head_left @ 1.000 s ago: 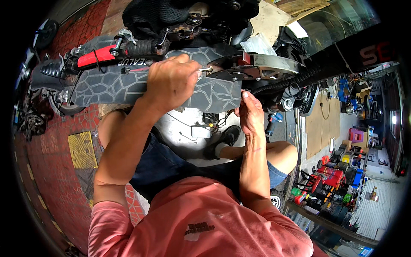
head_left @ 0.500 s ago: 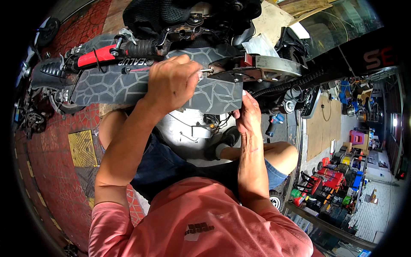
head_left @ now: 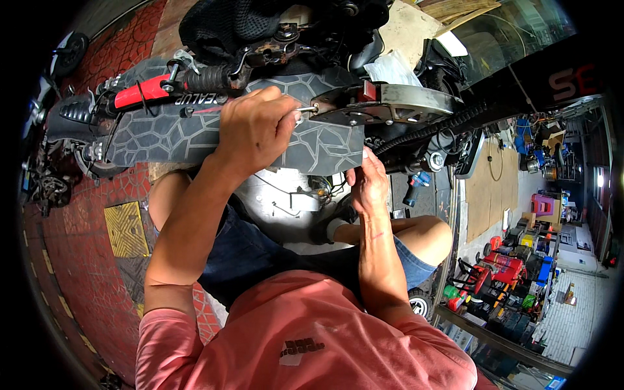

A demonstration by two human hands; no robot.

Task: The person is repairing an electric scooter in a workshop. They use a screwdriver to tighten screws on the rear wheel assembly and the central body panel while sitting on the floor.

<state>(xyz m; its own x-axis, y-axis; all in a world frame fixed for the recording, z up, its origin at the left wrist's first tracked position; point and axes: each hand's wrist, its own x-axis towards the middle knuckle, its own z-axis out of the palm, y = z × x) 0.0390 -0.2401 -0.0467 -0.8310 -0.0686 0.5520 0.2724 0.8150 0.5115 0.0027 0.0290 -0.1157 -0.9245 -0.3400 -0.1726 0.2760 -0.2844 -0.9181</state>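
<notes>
A dark grey electric scooter deck (head_left: 175, 140) with a pale cracked-line pattern lies across in front of me. My left hand (head_left: 257, 130) is closed round a screwdriver (head_left: 307, 110), mostly hidden in the fist. Its thin metal shaft points right and meets a bolt on the metal folding bracket (head_left: 351, 112) at the deck's right end. At the deck's near right corner is my right hand (head_left: 370, 179), fingertips on the edge and thumb below, closed on it. From the bracket a black stem (head_left: 507, 97) runs to the right.
A red-sleeved bar (head_left: 142, 93) and black mesh seat (head_left: 227, 29) lie beyond the deck. A blue cordless drill (head_left: 416, 188) is to the right of my right hand. Loose wires (head_left: 322, 185) hang below the deck. Crowded tools (head_left: 507, 273) fill the right side.
The view and scooter have shifted slightly left. Both hands keep their places, the left on the screwdriver at the bolt and the right at the deck corner.
</notes>
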